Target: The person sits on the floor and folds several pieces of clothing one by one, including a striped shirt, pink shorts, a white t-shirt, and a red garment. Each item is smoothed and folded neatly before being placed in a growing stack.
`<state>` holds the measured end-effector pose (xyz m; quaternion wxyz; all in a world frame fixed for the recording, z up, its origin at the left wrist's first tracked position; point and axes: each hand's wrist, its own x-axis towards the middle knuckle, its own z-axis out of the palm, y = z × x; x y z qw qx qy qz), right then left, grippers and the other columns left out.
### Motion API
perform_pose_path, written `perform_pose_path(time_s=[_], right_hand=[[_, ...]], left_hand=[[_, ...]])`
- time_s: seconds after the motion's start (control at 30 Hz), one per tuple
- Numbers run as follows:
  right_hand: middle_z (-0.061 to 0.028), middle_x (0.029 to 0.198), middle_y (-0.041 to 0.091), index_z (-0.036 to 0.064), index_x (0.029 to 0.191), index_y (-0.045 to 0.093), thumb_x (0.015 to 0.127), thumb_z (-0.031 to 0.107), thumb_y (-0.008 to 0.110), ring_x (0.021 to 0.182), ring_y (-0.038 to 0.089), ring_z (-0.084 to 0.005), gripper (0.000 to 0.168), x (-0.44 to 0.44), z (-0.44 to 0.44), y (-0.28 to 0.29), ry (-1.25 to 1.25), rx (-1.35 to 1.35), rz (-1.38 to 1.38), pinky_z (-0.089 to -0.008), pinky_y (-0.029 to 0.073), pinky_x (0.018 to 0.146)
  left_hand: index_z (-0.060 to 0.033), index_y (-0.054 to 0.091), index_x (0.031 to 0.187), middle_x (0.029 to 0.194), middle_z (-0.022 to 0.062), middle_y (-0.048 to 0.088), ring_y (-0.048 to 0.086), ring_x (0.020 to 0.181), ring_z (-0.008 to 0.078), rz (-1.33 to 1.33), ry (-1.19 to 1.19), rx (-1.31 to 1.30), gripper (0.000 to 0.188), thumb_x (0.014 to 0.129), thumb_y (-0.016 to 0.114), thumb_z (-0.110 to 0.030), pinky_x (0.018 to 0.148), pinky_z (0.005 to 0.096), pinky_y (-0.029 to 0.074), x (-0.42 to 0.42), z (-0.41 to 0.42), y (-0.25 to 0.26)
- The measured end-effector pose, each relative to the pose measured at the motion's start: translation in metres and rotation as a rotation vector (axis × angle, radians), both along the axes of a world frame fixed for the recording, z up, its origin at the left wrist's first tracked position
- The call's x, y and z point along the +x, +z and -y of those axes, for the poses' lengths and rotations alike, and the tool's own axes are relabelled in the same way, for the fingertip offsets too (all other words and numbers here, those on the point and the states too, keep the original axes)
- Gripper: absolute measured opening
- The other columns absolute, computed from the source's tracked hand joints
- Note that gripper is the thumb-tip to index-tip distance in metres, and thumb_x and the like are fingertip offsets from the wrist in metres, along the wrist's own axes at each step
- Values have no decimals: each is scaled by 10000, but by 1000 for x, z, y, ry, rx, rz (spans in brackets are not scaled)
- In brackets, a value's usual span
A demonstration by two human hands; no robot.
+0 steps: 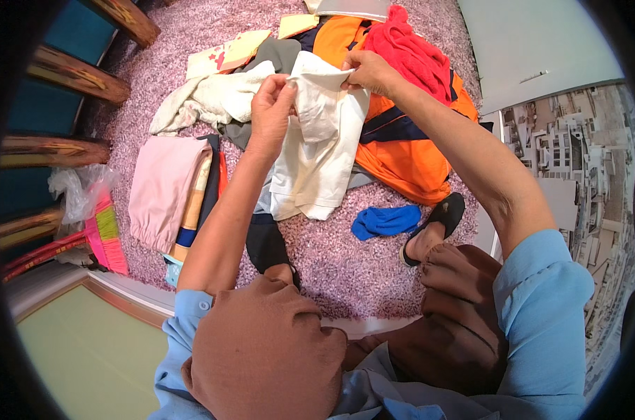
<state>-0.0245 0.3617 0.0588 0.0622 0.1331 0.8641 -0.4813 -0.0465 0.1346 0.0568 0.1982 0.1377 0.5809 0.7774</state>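
A white cloth garment (pixel 323 173), perhaps trousers or shorts, hangs between both hands over the rug. My left hand (pixel 273 113) pinches its upper edge on the left. On the right, my right hand (pixel 370 73) grips the same edge between thumb and fingers. Left of the garment lies a cream towel-like cloth (pixel 217 97), crumpled over a grey cloth (pixel 273 55). An orange and navy garment (pixel 401 163) is heaped on the right, with a red fleecy cloth (pixel 412 63) on top. Nearer to me rests a small blue cloth (pixel 386 221).
Folded clothes, a pink one (pixel 168 184) outermost, stand left on the purple shag rug (pixel 338 278). A pink and yellow broom (pixel 106 231) with a plastic bag (pixel 81 191) lies beside wooden legs (pixel 76 79). Folded yellow cloths (pixel 233 52) lie farther back. My slippered foot (pixel 438 226) borders the blue cloth.
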Motion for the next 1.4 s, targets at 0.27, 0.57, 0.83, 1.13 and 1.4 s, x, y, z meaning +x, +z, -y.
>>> perform_pose_path(time_s=[0.27, 0.57, 0.83, 1.13, 1.4], right_hand=[[-47, 759, 599, 44, 796, 580, 708, -115, 559, 664, 604, -148, 183, 13, -7, -18, -128, -278, -50, -268, 517, 600], [-52, 737, 597, 32, 849, 594, 781, -46, 475, 620, 586, -136, 157, 12, -10, -8, -270, -356, 38, -250, 503, 566], [-50, 745, 613, 15, 891, 618, 718, -22, 597, 625, 606, -131, 179, 18, -5, -11, -110, -175, -119, -257, 502, 550], [-49, 732, 628, 23, 870, 636, 694, -64, 552, 630, 613, -143, 213, 15, -5, -7, -166, -225, -37, -269, 506, 562], [-139, 1083, 535, 70, 1141, 529, 728, 20, 618, 980, 586, -317, 426, 32, 29, 21, 228, 587, -300, -389, 524, 740]], left_hand=[[-79, 589, 881, 840, 93, 569, 586, 728, 277, -1119, -343, -606, 118, 817, 645, -160, 651, 386, 447, 53, -2, -3], [-103, 536, 1057, 904, 83, 519, 553, 858, 259, -984, -252, -871, 388, 753, 717, -262, 739, 394, 394, 68, -1, -10], [-105, 456, 1095, 869, 122, 552, 575, 804, 318, -995, -223, -923, 448, 740, 706, -213, 704, 430, 423, 64, -16, -21], [-87, 509, 936, 870, 118, 548, 550, 742, 341, -918, 103, -696, 260, 691, 555, -13, 678, 433, 414, 43, -10, -12], [-74, 519, 933, 829, 98, 557, 563, 751, 298, -940, 139, -631, 244, 702, 530, 5, 677, 413, 395, 23, -4, -13]])
